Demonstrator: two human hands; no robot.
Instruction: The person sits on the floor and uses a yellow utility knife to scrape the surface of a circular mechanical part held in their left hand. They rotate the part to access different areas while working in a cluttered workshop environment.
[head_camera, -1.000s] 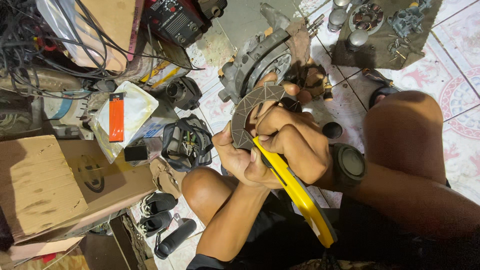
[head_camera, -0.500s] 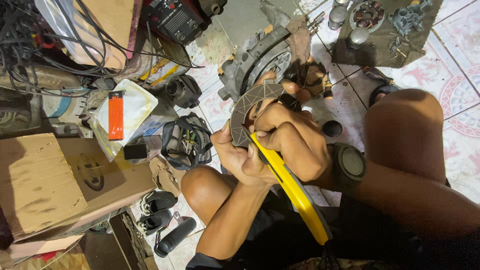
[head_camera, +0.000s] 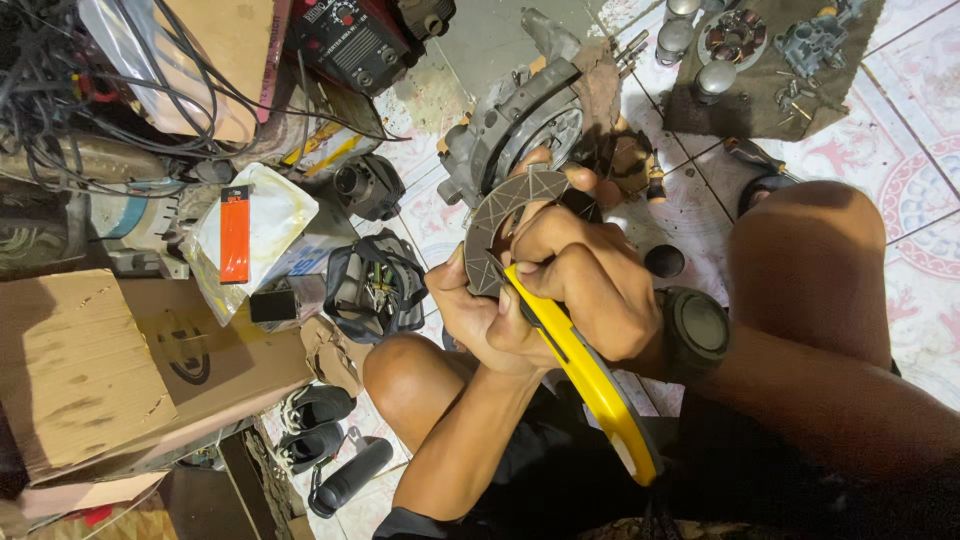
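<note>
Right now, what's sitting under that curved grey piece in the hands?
Under the curved grey piece lie a metal engine casing and patterned floor tiles. The left hand and right hand cover its lower end, where the yellow-handled tool meets it.

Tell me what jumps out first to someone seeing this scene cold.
At centre, the left hand and right hand grip a grey curved plate and a bright yellow-handled tool. Behind them on the tiled floor lies a metal engine casing. A cardboard box and tangled black cables crowd the left.
</note>
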